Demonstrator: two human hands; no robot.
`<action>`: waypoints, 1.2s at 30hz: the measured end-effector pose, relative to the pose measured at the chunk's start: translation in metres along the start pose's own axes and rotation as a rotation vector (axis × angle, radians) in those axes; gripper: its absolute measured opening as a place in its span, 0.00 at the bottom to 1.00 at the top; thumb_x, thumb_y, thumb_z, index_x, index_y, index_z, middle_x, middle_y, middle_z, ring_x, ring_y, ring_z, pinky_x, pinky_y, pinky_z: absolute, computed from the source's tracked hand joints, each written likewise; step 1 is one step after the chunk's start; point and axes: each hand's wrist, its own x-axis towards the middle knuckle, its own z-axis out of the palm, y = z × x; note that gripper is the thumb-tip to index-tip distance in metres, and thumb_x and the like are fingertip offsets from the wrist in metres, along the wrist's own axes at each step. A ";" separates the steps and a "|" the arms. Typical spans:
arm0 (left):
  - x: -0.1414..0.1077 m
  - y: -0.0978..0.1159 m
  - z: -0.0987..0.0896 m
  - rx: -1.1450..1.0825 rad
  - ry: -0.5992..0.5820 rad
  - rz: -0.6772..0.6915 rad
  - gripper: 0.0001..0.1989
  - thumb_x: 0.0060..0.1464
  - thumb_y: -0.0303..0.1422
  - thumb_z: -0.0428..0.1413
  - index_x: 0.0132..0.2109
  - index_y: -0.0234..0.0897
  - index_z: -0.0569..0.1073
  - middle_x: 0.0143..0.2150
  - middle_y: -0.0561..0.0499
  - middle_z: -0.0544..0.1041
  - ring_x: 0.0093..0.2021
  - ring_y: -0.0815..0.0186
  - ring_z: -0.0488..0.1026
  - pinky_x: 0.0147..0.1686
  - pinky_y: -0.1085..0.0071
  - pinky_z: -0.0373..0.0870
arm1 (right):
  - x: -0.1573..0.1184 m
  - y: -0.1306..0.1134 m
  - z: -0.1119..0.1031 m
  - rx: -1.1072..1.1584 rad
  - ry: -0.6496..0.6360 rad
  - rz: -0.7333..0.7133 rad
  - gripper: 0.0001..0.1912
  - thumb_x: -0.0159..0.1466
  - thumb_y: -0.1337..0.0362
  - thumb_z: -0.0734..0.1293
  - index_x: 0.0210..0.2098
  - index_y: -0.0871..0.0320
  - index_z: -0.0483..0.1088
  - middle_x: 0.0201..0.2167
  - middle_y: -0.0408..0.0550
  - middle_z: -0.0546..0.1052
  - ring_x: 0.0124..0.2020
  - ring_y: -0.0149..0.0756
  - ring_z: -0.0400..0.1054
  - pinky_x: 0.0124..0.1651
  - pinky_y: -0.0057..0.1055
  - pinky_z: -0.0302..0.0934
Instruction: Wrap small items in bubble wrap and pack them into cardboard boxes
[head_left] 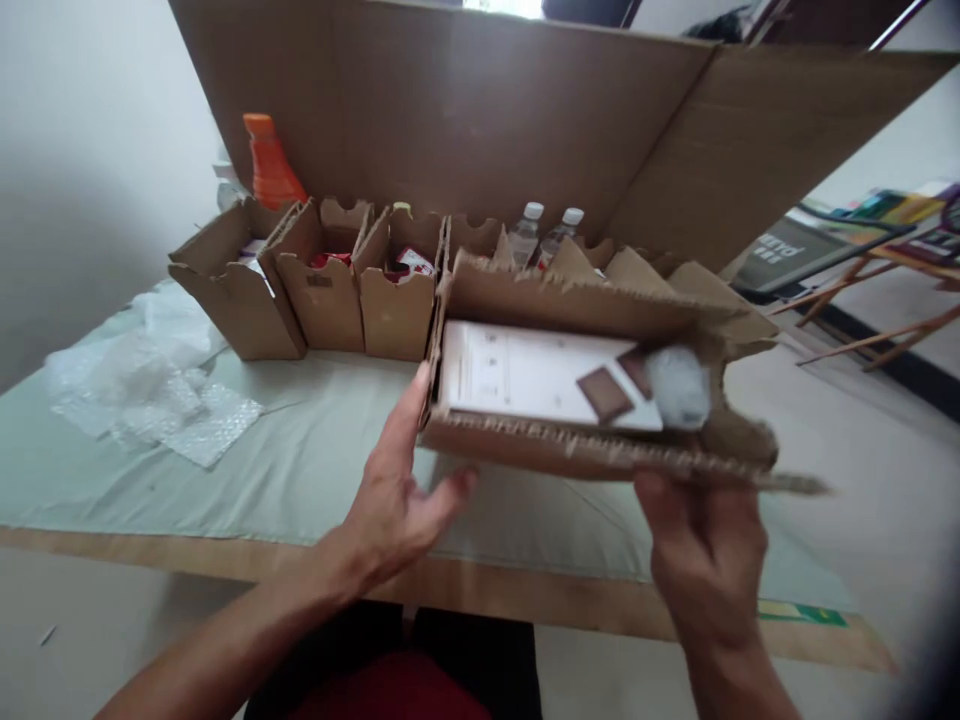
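Between my hands is an open cardboard box [540, 448], lifted and tipped so that its inside faces me. A white carton with brown squares [525, 375] lies in it, beside a clear, blurred bundle that looks like bubble wrap [679, 388]. My left hand [397, 490] supports the left end, thumb stretched along the near side, its other fingers partly hidden. With fingers curled under the near wall on the right, my right hand [705, 550] grips the box.
Behind stand several cardboard bins [401, 315] with packets inside, before a tall cardboard panel [480, 120]. Two clear bottles [525, 235] and an orange bottle [271, 165] show there. Crumpled bubble wrap [165, 370] lies left on the cloth-covered table [300, 470].
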 end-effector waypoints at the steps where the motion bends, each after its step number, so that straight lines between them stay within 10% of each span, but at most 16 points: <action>1: -0.013 -0.005 -0.002 0.010 0.001 -0.013 0.36 0.57 0.35 0.64 0.70 0.42 0.63 0.69 0.42 0.68 0.70 0.48 0.64 0.71 0.51 0.58 | -0.012 -0.001 0.000 0.035 -0.031 0.022 0.30 0.71 0.56 0.65 0.71 0.50 0.59 0.67 0.54 0.69 0.69 0.55 0.62 0.68 0.58 0.59; 6: -0.033 -0.034 -0.032 0.020 0.214 -0.085 0.30 0.58 0.35 0.63 0.65 0.41 0.66 0.61 0.44 0.75 0.61 0.54 0.73 0.63 0.57 0.68 | -0.023 -0.014 0.046 0.239 -0.164 0.082 0.35 0.69 0.51 0.67 0.71 0.55 0.60 0.68 0.57 0.68 0.67 0.55 0.63 0.66 0.55 0.64; 10: -0.016 -0.059 -0.019 0.017 0.209 -0.055 0.27 0.57 0.36 0.62 0.62 0.40 0.68 0.59 0.44 0.76 0.59 0.56 0.74 0.60 0.60 0.70 | -0.008 0.005 0.061 0.237 -0.160 0.093 0.37 0.68 0.49 0.67 0.72 0.54 0.58 0.69 0.57 0.67 0.67 0.54 0.64 0.61 0.53 0.68; 15: -0.019 -0.079 0.005 0.023 0.238 -0.062 0.32 0.57 0.36 0.62 0.66 0.43 0.64 0.65 0.43 0.71 0.66 0.54 0.68 0.66 0.56 0.63 | -0.018 0.037 0.034 0.178 -0.267 0.069 0.38 0.70 0.48 0.65 0.74 0.51 0.53 0.69 0.57 0.67 0.65 0.53 0.66 0.62 0.54 0.66; 21: -0.027 -0.092 0.001 0.043 0.224 -0.109 0.38 0.55 0.38 0.63 0.70 0.45 0.59 0.68 0.40 0.67 0.67 0.50 0.67 0.67 0.50 0.63 | 0.020 0.011 -0.012 -0.127 -0.192 -0.347 0.36 0.73 0.41 0.57 0.75 0.48 0.53 0.70 0.52 0.66 0.74 0.56 0.53 0.71 0.59 0.50; 30: -0.028 -0.095 0.003 0.068 0.247 -0.119 0.32 0.57 0.38 0.62 0.67 0.45 0.64 0.65 0.41 0.70 0.67 0.48 0.67 0.68 0.42 0.59 | 0.084 -0.006 -0.004 -0.335 -0.553 -0.518 0.38 0.72 0.38 0.54 0.71 0.57 0.61 0.66 0.58 0.71 0.72 0.55 0.57 0.72 0.61 0.46; 36: -0.033 -0.095 -0.003 0.060 0.263 -0.098 0.34 0.58 0.38 0.62 0.69 0.49 0.62 0.68 0.43 0.68 0.68 0.48 0.65 0.70 0.44 0.57 | 0.049 0.006 -0.024 -0.110 -0.201 -0.326 0.30 0.73 0.42 0.57 0.67 0.48 0.67 0.64 0.51 0.73 0.71 0.57 0.59 0.71 0.60 0.50</action>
